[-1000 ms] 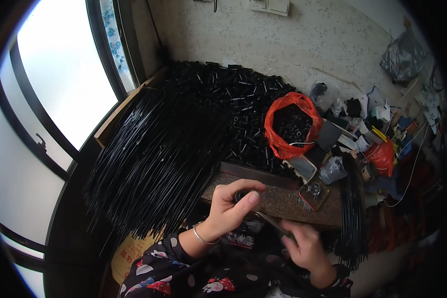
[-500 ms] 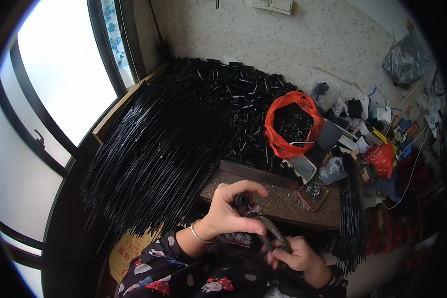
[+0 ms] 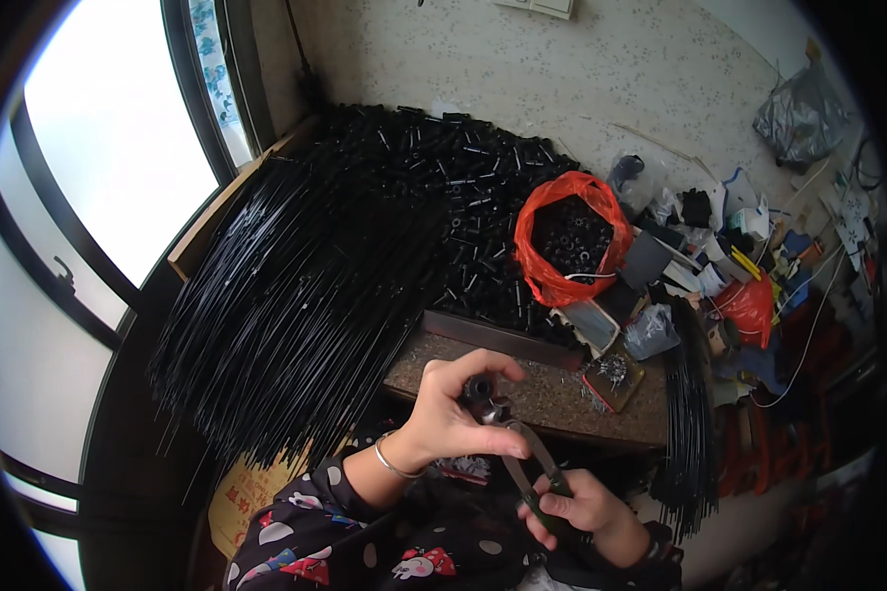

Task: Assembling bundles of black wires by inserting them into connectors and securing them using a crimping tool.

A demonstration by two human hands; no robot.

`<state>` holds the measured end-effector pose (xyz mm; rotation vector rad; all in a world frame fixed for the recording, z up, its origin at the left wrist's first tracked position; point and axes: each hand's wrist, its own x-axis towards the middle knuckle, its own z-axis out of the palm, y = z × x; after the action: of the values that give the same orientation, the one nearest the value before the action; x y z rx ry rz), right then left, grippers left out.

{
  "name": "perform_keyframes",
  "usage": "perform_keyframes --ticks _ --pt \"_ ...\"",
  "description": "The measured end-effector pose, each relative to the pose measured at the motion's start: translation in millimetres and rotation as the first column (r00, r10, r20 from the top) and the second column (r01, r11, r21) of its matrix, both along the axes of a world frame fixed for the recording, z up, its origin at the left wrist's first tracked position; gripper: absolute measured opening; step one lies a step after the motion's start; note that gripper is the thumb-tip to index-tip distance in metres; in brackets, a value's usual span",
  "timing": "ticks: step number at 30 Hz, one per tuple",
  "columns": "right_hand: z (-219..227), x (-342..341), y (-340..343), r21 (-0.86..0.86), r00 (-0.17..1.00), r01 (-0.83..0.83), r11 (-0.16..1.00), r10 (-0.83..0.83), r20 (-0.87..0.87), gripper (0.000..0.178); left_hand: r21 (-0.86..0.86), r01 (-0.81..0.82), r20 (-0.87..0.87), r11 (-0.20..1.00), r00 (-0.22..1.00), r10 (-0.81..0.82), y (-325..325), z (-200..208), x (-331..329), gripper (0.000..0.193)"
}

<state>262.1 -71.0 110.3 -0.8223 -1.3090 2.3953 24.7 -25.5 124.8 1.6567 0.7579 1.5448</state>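
A short black tubular part [image 3: 479,387] with a round opening at its end sits in my left hand [image 3: 442,404], whose thumb and fingers curve round it. Against the part is the head of a pair of pliers [image 3: 542,453], close to my left thumb. My right hand [image 3: 589,507] grips the pliers by their dark green handles, which stand apart in a V. The exact contact between jaws and part is hidden by the fingers.
Long thin black rods [image 3: 286,295] lie heaped at left, beside a pile of short black tubes [image 3: 473,167]. A red plastic bag [image 3: 527,256] holds small black rings. Small metal pieces [image 3: 613,370] lie in a shallow tray. More rods [image 3: 688,424] hang over the table's right edge.
The pliers' handles have spread apart, having been closer together before. My left hand keeps its curl round the black part. The whole view has shifted slightly.
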Motion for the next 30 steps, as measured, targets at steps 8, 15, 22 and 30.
perform_keyframes --ticks 8,15,22,30 --pt "-8.5 -12.9 17.9 0.995 0.747 -0.072 0.073 -0.657 0.102 0.058 -0.024 -0.005 0.005 1.000 1.000 0.005 3.6 -2.6 6.8 0.055" --pt "-28.0 -15.0 -16.8 0.394 0.981 0.110 0.912 -0.163 0.105 0.025 -0.068 0.029 0.052 0.997 0.998 -0.025 2.0 4.5 19.7 0.047" --pt "-9.6 8.6 1.5 0.107 1.000 0.001 0.994 -0.001 -0.002 0.045 -0.094 -0.011 -0.027 0.995 1.000 0.009 -2.2 5.4 22.6 0.030" --pt "-53.0 -12.9 -22.8 0.139 0.970 0.214 0.967 -0.227 0.089 0.008 -0.192 -0.063 -0.029 0.979 0.998 0.058 8.0 -16.4 50.3 0.021"
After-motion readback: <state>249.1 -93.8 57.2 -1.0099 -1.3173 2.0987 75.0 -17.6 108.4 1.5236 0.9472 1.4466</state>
